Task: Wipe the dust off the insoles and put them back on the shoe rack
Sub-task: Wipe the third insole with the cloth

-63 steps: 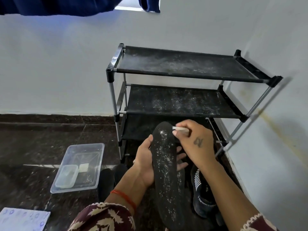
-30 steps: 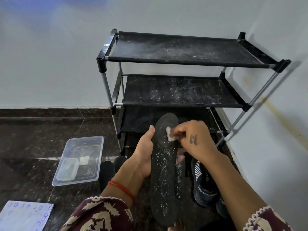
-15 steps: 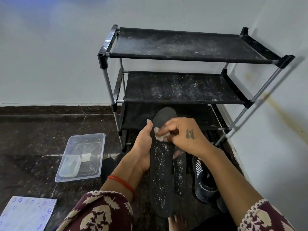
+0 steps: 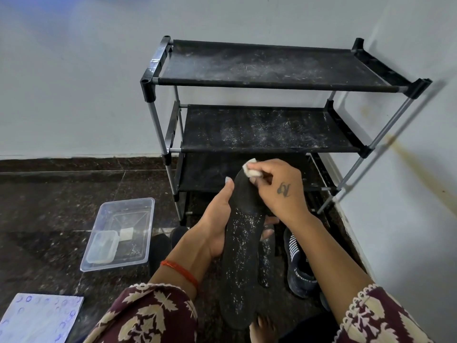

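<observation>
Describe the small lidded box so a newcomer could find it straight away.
Start at the black shoe rack against the wall, then look down its left side to the dark floor, where a clear plastic tub sits. The small lidded box lies inside that tub, in its near left corner. It is clear with rounded corners, unlike the flat pale square beside it.

A clear plastic tub [image 4: 118, 233] holding a small lidded box [image 4: 103, 246] sits on the dark stone floor [image 4: 57, 201], a patterned paper sheet [image 4: 39, 319] near it, and a black sneaker [image 4: 298, 266] lies beside the white wall [image 4: 74, 82].
</observation>
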A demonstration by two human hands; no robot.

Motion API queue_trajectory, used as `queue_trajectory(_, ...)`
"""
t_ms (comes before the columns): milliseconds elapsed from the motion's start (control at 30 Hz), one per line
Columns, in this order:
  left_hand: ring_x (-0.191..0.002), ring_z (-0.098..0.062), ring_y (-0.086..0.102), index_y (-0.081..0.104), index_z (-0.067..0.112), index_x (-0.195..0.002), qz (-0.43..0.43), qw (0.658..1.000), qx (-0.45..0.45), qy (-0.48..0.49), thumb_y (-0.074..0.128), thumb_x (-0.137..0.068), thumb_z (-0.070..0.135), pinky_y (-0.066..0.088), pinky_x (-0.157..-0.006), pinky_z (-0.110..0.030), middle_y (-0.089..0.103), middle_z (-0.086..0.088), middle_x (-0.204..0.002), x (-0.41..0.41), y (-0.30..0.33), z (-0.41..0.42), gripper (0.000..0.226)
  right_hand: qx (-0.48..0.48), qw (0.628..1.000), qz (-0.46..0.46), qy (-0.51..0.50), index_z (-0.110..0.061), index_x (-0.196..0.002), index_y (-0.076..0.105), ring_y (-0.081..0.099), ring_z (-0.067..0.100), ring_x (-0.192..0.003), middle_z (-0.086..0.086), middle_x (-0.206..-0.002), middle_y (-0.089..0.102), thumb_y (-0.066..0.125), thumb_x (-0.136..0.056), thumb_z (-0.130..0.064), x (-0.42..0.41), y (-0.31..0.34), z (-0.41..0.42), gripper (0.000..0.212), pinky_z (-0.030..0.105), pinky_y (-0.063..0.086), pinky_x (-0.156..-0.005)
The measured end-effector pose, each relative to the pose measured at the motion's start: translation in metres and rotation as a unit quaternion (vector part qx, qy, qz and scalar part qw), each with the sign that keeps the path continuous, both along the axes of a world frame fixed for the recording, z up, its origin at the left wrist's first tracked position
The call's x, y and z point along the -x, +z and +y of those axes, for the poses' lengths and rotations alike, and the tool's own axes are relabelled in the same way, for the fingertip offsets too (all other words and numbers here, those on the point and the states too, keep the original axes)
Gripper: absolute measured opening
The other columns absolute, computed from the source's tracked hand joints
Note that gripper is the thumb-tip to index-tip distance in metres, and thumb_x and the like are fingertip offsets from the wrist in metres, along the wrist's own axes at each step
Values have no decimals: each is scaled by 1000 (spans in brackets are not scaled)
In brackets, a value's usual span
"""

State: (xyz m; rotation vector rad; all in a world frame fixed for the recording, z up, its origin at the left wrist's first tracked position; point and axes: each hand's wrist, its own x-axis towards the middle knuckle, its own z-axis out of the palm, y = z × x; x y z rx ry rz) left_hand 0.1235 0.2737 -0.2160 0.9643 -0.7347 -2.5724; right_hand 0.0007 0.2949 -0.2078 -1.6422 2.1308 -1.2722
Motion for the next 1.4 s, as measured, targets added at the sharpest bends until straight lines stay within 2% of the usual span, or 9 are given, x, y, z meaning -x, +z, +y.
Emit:
queue_trajectory(233, -69, -31, 69, 63, 1, -103, 8, 999, -23, 40, 17, -91, 70, 57, -64, -39, 70, -21, -88, -4, -3, -9, 84, -150, 973, -16, 174, -24, -80, 75, 63, 3, -83, -7, -90, 70, 70, -72, 3, -3, 16, 9, 28, 14, 50, -73)
queue_trajectory(367, -87, -34, 65, 66, 5, -104, -24, 999, -15, 44, 18, -90, 71, 53, -70, -39, 70, -19, -100, -2, -3, -7, 83, -181, 980, 23, 78, -21, -81, 75, 61, 8, -75, -3, -87, 68, 64, -81, -5, 10, 13, 9, 19, 2, 41, -57)
queue_trajectory(567, -112, -41, 57, 65, 7, -112, -25, 999, -8, 37, 21, -90, 71, 56, -68, -39, 64, -18, -119, 1, 3, -2, 80, -48, 996, 40, -70, -15, -106, 70, 61, 18, -96, 6, -104, 67, 61, -84, -5, 15, -2, 1, 25, 23, 46, -84)
queue_trajectory(733, -98, -37, 64, 62, 10, -115, -32, 999, 6, 16, 17, -88, 73, 56, -67, -38, 68, -22, -109, 0, 0, -2, 83, -38, 999, -21, 30, -17, -97, 73, 60, 8, -93, -3, -98, 66, 69, -77, -3, 1, 2, -1, 25, 18, 45, -85)
queue_trajectory(833, -74, -30, 68, 61, 8, -113, -17, 999, -4, 41, 14, -87, 74, 56, -62, -35, 70, -18, -92, -4, -2, -7, 85, -109, 983, -48, 142, -21, -89, 75, 60, 1, -87, -8, -93, 68, 72, -72, -1, -4, 13, 4, 26, 13, 46, -81)
queue_trajectory(933, -75, -28, 64, 60, 3, -113, -19, 999, -12, 43, 15, -86, 76, 56, -61, -34, 67, -18, -93, -4, -2, -11, 91, -157, 967, -43, 196, -25, -76, 75, 63, 0, -82, -13, -84, 68, 70, -69, 7, -1, 17, 8, 33, 12, 50, -74)
queue_trajectory(1067, -83, -32, 67, 64, 6, -111, -34, 998, -2, 51, 17, -87, 74, 57, -62, -35, 69, -18, -102, -3, -2, -10, 87, -174, 978, 25, 110, -21, -75, 76, 62, 5, -78, -8, -79, 66, 66, -77, -2, 14, 14, 9, 21, 6, 44, -66)
queue_trajectory(1200, -94, -38, 67, 60, 5, -122, -39, 997, -10, 59, 23, -87, 73, 57, -64, -40, 65, -16, -118, -1, -1, -9, 85, -21, 995, 81, -53, -14, -95, 73, 61, 15, -86, 3, -94, 68, 62, -80, 0, 25, 6, 5, 24, 10, 37, -73)
queue_trajectory(1400, -100, -40, 62, 63, 8, -115, -45, 999, 5, -2, 21, -87, 74, 57, -64, -38, 65, -27, -110, -2, 3, -2, 83, -2, 999, 40, -20, -11, -104, 70, 60, 16, -95, 4, -101, 65, 62, -80, 4, 10, -1, -2, 30, 17, 43, -84)
